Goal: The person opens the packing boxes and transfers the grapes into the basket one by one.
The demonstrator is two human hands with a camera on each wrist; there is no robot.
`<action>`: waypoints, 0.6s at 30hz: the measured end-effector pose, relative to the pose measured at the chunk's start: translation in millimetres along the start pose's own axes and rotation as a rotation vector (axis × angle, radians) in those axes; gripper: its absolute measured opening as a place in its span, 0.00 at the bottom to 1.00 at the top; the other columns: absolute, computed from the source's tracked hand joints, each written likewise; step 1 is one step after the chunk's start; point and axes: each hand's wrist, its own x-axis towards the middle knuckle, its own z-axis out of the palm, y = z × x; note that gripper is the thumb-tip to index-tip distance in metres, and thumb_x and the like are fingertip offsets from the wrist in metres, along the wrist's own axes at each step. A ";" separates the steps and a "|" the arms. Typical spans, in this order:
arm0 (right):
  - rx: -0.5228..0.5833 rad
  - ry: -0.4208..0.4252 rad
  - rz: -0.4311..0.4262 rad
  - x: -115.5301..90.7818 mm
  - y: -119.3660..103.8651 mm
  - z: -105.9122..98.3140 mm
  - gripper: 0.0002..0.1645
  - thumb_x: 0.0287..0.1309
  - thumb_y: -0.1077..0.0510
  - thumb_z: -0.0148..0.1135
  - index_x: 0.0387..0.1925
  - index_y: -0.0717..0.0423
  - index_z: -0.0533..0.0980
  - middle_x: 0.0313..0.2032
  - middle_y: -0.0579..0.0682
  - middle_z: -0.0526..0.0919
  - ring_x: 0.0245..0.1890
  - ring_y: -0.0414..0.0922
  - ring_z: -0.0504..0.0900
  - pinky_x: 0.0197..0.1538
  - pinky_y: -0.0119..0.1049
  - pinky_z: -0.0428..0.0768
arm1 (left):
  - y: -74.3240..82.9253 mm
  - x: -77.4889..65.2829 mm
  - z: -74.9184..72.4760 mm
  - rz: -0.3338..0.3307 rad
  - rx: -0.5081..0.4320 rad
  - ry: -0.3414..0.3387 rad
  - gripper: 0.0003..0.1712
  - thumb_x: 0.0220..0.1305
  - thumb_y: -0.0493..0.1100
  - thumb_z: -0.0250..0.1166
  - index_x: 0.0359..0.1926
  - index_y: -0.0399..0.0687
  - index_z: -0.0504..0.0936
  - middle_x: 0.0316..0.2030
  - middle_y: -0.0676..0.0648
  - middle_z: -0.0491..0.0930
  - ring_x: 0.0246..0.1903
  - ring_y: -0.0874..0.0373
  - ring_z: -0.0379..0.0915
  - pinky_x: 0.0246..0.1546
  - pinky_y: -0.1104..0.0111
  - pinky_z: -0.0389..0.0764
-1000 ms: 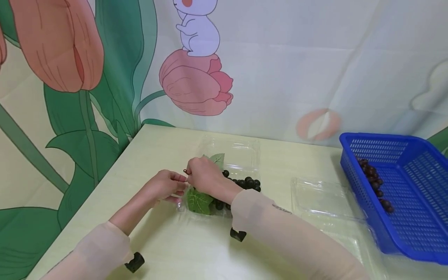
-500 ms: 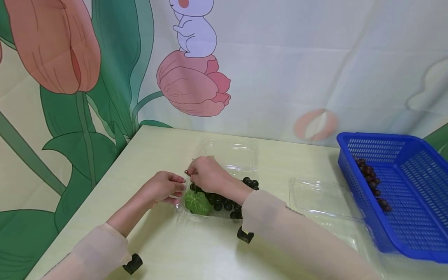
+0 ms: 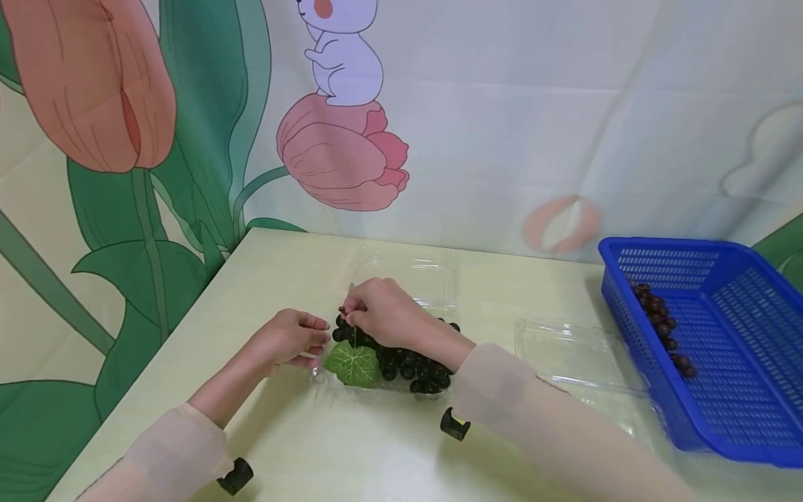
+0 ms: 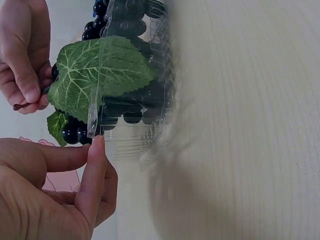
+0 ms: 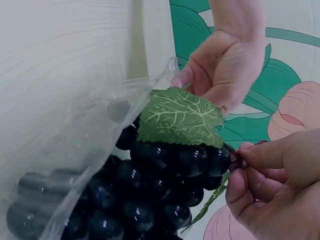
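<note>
A bunch of dark grapes (image 3: pixel 401 364) with green leaves (image 3: pixel 353 364) lies in a clear plastic clamshell container (image 4: pixel 160 115), whose lid (image 3: pixel 410 273) is folded back behind it. My right hand (image 3: pixel 389 314) pinches the brown stem (image 5: pixel 260 143) at the left end of the bunch. At the container's left corner, my left hand (image 3: pixel 291 338) has its thumb and finger meeting at the rim, pinching it. My right forearm covers part of the grapes in the head view.
A blue basket (image 3: pixel 709 425) on the right contains a bunch of reddish-brown grapes (image 3: pixel 659 322). More clear plastic containers (image 3: pixel 574 355) lie on the pale table (image 3: pixel 326 453) between the basket and my right arm. A printed cloth (image 3: pixel 477 153) hangs behind.
My right hand has moved slightly right, holding the stem, and its forearm has shifted right too, uncovering more grapes. My left hand stays at the container's corner. The whole view has shifted slightly.
</note>
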 end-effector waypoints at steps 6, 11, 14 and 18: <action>0.037 0.034 -0.019 -9.7 5.7 -6.9 0.09 0.71 0.64 0.63 0.32 0.58 0.84 0.34 0.46 0.87 0.24 0.38 0.69 0.32 0.28 0.69 | 0.3 0.0 0.3 0.000 0.000 -0.003 0.18 0.75 0.32 0.57 0.60 0.23 0.71 0.41 0.40 0.78 0.35 0.55 0.76 0.34 0.67 0.87; 0.084 0.055 -0.047 -15.3 9.7 -10.9 0.10 0.71 0.65 0.62 0.31 0.58 0.82 0.31 0.48 0.86 0.21 0.37 0.66 0.30 0.28 0.67 | -0.8 1.5 0.5 -0.011 0.003 0.003 0.18 0.75 0.32 0.58 0.60 0.24 0.72 0.40 0.40 0.77 0.36 0.55 0.76 0.34 0.68 0.87; 0.102 0.061 -0.064 -17.9 11.4 -12.3 0.09 0.71 0.65 0.62 0.31 0.59 0.82 0.29 0.48 0.85 0.21 0.36 0.66 0.30 0.28 0.67 | -1.2 1.6 0.1 -0.011 0.005 0.008 0.18 0.75 0.32 0.58 0.60 0.24 0.72 0.40 0.40 0.78 0.36 0.54 0.76 0.33 0.68 0.87; 0.104 0.069 -0.095 -20.7 13.0 -14.8 0.08 0.70 0.66 0.63 0.32 0.59 0.82 0.29 0.47 0.85 0.22 0.36 0.66 0.31 0.27 0.68 | -0.6 1.0 0.0 -0.010 0.006 0.009 0.19 0.75 0.32 0.59 0.61 0.24 0.72 0.41 0.40 0.78 0.36 0.55 0.76 0.33 0.68 0.87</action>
